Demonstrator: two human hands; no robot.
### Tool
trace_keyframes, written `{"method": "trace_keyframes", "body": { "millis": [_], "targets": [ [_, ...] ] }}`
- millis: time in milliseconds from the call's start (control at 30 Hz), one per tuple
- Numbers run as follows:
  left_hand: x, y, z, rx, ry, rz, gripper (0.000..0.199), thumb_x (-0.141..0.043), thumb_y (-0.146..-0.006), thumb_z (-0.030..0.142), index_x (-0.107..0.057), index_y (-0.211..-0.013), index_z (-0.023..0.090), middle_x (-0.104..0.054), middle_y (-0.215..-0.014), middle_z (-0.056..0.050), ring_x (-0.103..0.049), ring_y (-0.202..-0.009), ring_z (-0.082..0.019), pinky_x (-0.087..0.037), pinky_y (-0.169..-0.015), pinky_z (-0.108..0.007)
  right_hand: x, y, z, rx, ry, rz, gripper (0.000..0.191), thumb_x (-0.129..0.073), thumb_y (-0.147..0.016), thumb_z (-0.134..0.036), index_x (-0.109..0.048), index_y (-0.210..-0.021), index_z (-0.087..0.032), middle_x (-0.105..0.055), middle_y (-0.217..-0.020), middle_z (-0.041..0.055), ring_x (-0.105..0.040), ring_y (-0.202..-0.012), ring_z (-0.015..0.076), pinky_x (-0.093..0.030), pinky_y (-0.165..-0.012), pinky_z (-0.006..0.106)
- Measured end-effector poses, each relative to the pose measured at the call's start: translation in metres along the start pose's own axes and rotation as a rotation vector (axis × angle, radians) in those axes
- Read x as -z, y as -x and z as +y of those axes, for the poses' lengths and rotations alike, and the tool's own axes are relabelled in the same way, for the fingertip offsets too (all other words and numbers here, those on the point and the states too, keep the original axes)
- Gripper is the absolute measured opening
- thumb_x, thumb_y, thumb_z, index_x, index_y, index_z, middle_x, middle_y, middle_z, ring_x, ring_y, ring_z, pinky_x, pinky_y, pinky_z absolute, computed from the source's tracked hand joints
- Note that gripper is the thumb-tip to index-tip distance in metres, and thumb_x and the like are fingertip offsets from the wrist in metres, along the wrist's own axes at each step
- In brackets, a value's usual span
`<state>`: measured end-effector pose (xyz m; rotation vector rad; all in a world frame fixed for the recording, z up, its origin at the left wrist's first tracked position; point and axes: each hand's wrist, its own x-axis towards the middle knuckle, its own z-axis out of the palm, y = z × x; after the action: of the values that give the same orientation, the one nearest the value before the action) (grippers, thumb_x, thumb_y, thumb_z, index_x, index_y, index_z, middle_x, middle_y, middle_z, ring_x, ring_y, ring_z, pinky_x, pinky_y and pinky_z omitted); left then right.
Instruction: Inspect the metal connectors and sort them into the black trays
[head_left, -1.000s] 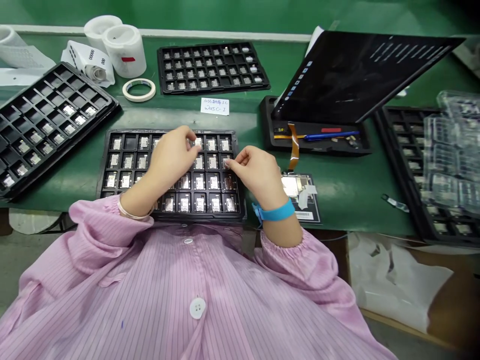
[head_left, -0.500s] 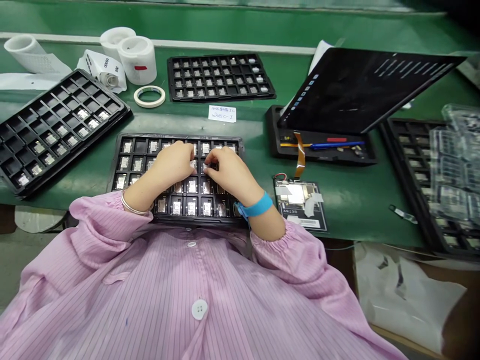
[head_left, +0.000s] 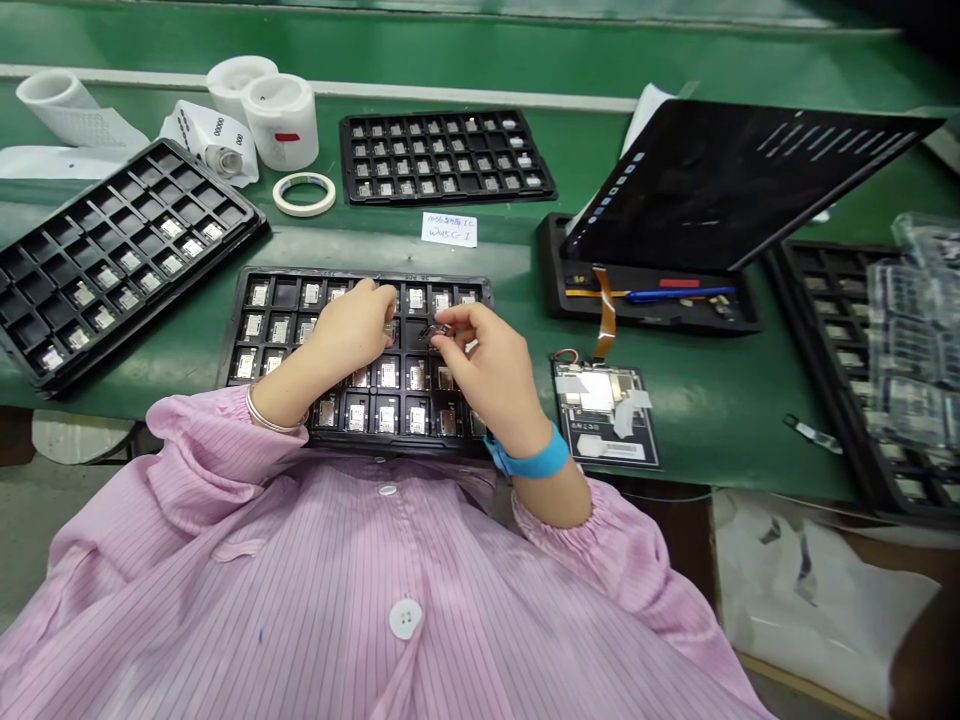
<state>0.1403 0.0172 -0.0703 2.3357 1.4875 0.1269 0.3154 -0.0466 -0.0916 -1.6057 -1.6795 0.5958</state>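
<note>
A black compartment tray [head_left: 241,300] lies flat in front of me, with small silvery circuit boards in most of its pockets. My right hand [head_left: 487,365], with a blue band at the wrist, is raised a little over the tray's right half. Between its thumb and fingertips is a small circuit board [head_left: 433,332], tilted and dark on the side I see. My left hand [head_left: 358,325] rests over the middle of the tray, its fingers curled down at a pocket. A board's edge shows beside those fingertips; whether they grip it is hidden.
Another compartment tray [head_left: 45,250] lies angled at left, and a third tray [head_left: 450,198] at the back. White rolls [head_left: 281,125], a tape ring [head_left: 304,208] and a handwritten label [head_left: 448,232] lie behind. Rightward, a propped black panel [head_left: 697,190] connects by orange ribbon [head_left: 606,315] to an opened device [head_left: 607,430].
My right hand has drawn back to the right and lifted, with a small circuit board now showing in its pinch. The left hand stays over the same part of the tray.
</note>
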Motion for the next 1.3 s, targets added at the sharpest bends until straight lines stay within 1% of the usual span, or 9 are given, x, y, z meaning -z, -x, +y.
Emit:
{"method": "trace_keyframes", "body": {
  "millis": [67, 167, 333, 400, 500, 667, 767, 1033, 1300],
  "targets": [
    [0.0, 0.001, 0.0, -0.01, 0.032, 0.022, 0.016, -0.068, -0.08, 0.013, -0.062, -0.093, 0.018, -0.064, -0.104, -0.009, -0.062, -0.093, -0.026, -0.046, -0.076, -0.033, 0.006, 0.007, -0.002, 0.003, -0.056, 0.035, 0.013, -0.061, -0.085, -0.015, -0.065, -0.096, -0.021, -0.067, -0.083, 0.0014, -0.059, -0.071, 0.0179, -0.049, -0.072, 0.033],
    [0.0, 0.004, 0.001, -0.016, 0.091, 0.035, 0.011, -0.065, -0.082, 0.011, -0.062, -0.09, 0.018, -0.068, -0.092, -0.006, -0.063, -0.089, -0.024, -0.047, -0.077, -0.033, 0.012, 0.016, -0.005, 0.006, -0.158, 0.047, 0.013, -0.061, -0.088, -0.017, -0.069, -0.097, -0.021, -0.068, -0.091, 0.0026, -0.06, -0.075, 0.0174, -0.049, -0.07, 0.033],
    [0.009, 0.022, 0.003, 0.003, 0.41, 0.126, 0.043, -0.058, -0.086, 0.01, -0.056, -0.129, 0.016, -0.068, -0.091, -0.004, -0.064, -0.075, -0.017, -0.049, -0.07, -0.03, 0.017, 0.03, -0.011, -0.104, -0.42, 0.001, 0.021, -0.069, -0.087, -0.023, -0.069, -0.108, -0.021, -0.067, -0.089, 0.0016, -0.063, -0.08, 0.0177, -0.052, -0.073, 0.034],
    [0.013, 0.033, 0.004, 0.05, 0.645, 0.08, 0.037, -0.057, -0.088, 0.015, -0.062, -0.124, 0.016, -0.068, -0.086, -0.004, -0.065, -0.07, -0.015, -0.051, -0.068, -0.029, 0.018, 0.035, -0.017, -0.149, -0.536, -0.017, 0.025, -0.073, -0.085, -0.025, -0.068, -0.108, -0.021, -0.066, -0.087, 0.0008, -0.064, -0.08, 0.0169, -0.054, -0.072, 0.033],
    [0.014, 0.052, 0.007, 0.158, 0.953, -0.026, 0.018, -0.064, -0.086, 0.023, -0.067, -0.102, 0.015, -0.068, -0.081, -0.004, -0.067, -0.067, -0.015, -0.051, -0.06, -0.025, 0.02, 0.041, -0.027, -0.197, -0.654, -0.045, 0.023, -0.075, -0.085, -0.026, -0.066, -0.106, -0.021, -0.066, -0.085, 0.0004, -0.064, -0.075, 0.015, -0.055, -0.066, 0.03],
    [0.01, 0.078, 0.016, 0.198, 1.282, -0.083, 0.016, -0.071, -0.084, 0.026, -0.063, -0.093, 0.016, -0.067, -0.07, -0.001, -0.061, -0.058, -0.01, -0.044, -0.051, -0.018, 0.022, 0.05, -0.041, -0.226, -0.718, -0.065, 0.023, -0.074, -0.086, -0.026, -0.066, -0.107, -0.023, -0.064, -0.082, -0.0008, -0.061, -0.066, 0.0127, -0.054, -0.055, 0.026],
    [0.011, 0.09, 0.022, 0.222, 1.364, -0.136, 0.015, -0.069, -0.087, 0.026, -0.06, -0.096, 0.017, -0.067, -0.063, 0.001, -0.064, -0.058, -0.01, -0.044, -0.052, -0.017, 0.024, 0.053, -0.046, -0.206, -0.722, -0.076, 0.025, -0.075, -0.085, -0.023, -0.065, -0.108, -0.024, -0.063, -0.08, -0.0016, -0.061, -0.067, 0.0129, -0.053, -0.055, 0.025],
    [0.014, 0.103, 0.026, 0.212, 1.508, -0.195, 0.016, -0.067, -0.089, 0.024, -0.058, -0.1, 0.018, -0.072, -0.068, -0.001, -0.075, -0.071, -0.018, -0.052, -0.051, -0.017, 0.027, 0.058, -0.053, -0.199, -0.673, -0.084, 0.026, -0.072, -0.086, -0.025, -0.062, -0.11, -0.025, -0.064, -0.08, -0.0005, -0.062, -0.068, 0.0149, -0.049, -0.05, 0.026],
    [0.015, 0.107, 0.028, 0.219, 1.563, -0.219, 0.007, -0.057, -0.094, 0.022, -0.055, -0.099, 0.018, -0.076, -0.081, -0.005, -0.076, -0.076, -0.019, -0.059, -0.058, -0.019, 0.027, 0.06, -0.054, -0.178, -0.584, -0.032, 0.028, -0.068, -0.085, -0.021, -0.061, -0.112, -0.026, -0.065, -0.081, -0.0003, -0.064, -0.073, 0.0167, -0.054, -0.061, 0.03]
  ]
}}
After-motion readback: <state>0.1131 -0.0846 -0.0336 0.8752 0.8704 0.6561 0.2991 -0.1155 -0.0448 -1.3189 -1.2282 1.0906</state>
